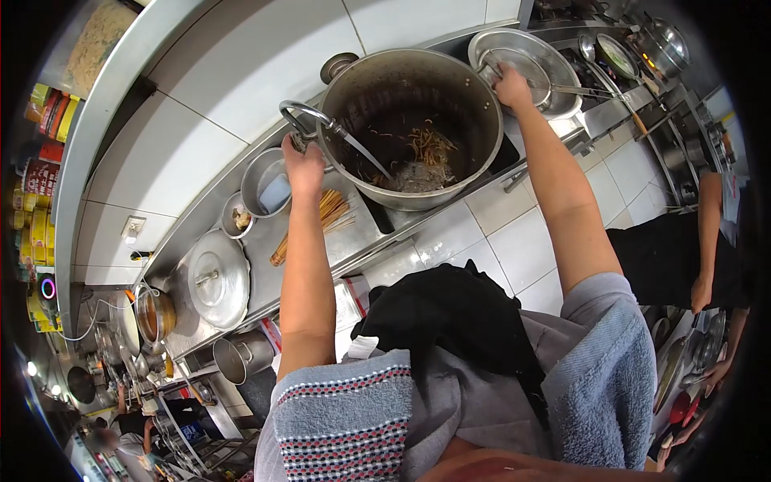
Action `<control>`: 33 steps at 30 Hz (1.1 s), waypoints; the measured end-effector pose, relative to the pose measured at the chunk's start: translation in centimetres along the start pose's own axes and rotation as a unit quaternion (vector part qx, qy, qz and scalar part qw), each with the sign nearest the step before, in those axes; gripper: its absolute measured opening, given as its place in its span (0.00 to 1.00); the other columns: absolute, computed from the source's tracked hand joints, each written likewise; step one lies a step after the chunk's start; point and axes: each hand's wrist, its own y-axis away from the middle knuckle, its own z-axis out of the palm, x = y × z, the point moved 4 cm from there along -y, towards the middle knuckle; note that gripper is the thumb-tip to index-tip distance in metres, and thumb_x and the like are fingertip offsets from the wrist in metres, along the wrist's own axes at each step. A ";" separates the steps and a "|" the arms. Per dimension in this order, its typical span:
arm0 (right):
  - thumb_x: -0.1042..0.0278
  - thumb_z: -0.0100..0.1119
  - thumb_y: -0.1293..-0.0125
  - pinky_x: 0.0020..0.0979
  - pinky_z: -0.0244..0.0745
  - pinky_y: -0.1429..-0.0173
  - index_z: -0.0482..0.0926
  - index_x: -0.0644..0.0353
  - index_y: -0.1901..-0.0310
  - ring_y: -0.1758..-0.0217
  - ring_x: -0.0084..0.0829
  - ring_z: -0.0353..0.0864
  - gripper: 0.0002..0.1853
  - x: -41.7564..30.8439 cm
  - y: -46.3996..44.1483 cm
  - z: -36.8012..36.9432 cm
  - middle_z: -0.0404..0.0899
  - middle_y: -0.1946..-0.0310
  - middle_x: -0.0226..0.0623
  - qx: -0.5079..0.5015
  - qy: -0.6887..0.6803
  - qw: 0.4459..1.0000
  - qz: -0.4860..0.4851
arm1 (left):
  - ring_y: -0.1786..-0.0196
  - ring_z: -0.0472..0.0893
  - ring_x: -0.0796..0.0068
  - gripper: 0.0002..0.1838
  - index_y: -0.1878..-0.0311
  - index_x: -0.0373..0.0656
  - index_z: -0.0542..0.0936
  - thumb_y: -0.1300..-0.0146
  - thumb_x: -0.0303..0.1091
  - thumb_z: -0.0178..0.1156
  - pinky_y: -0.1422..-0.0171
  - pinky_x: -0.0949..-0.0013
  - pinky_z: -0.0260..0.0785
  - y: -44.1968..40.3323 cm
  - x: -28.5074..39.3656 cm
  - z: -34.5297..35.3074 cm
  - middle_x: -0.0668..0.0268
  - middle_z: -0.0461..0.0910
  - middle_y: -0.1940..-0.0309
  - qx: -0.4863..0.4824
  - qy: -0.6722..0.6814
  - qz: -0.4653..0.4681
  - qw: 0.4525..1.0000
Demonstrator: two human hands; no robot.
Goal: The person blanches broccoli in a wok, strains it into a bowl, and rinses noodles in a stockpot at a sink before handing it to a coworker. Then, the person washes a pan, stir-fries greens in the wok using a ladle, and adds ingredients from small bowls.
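Observation:
A large deep metal stockpot (333, 165) stands at the counter's back, its mouth toward me. Inside are dark liquid and a heap of thin brownish strips (432, 147). From a curved metal faucet (309, 110) on the left, a stream of water runs into it, foaming where it lands. My left hand (303, 167) is closed at the pot's left side, beside the faucet, around what looks like the side handle; a small grey textured patch shows at its fingers. At the right rim, my right hand (511, 87) is closed around the other side handle (488, 66).
Left of the pot are a steel pot (259, 181), a small bowl (234, 217), a bundle of thin sticks (325, 213) and a large lid (218, 277). A wide metal basin (554, 60) with a strainer sits right. Another person in a black apron (662, 257) stands at right.

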 end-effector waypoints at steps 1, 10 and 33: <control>0.61 0.56 0.36 0.48 0.69 0.37 0.71 0.50 0.37 0.39 0.52 0.74 0.24 0.1 0.1 -0.1 0.77 0.44 0.51 0.001 -0.009 1.000 0.003 | 0.73 0.71 0.79 0.34 0.31 0.35 0.57 0.42 0.24 0.52 0.74 0.73 0.65 0.0 0.0 0.1 0.64 0.74 0.66 0.001 0.000 0.000 1.000; 0.61 0.56 0.37 0.47 0.69 0.37 0.72 0.50 0.37 0.39 0.52 0.74 0.24 0.9 -0.6 0.7 0.77 0.45 0.52 0.007 -0.009 1.000 -0.001 | 0.72 0.72 0.79 0.34 0.31 0.33 0.56 0.43 0.25 0.53 0.71 0.74 0.66 0.1 -0.1 0.1 0.64 0.74 0.63 0.018 -0.004 0.014 1.000; 0.60 0.58 0.37 0.47 0.69 0.38 0.71 0.54 0.38 0.40 0.53 0.74 0.25 -0.6 0.2 -0.5 0.77 0.46 0.53 0.008 -0.010 1.000 -0.020 | 0.74 0.71 0.81 0.28 0.37 0.37 0.61 0.42 0.23 0.53 0.76 0.76 0.62 0.8 -0.2 -0.4 0.67 0.73 0.70 0.010 0.035 0.006 0.999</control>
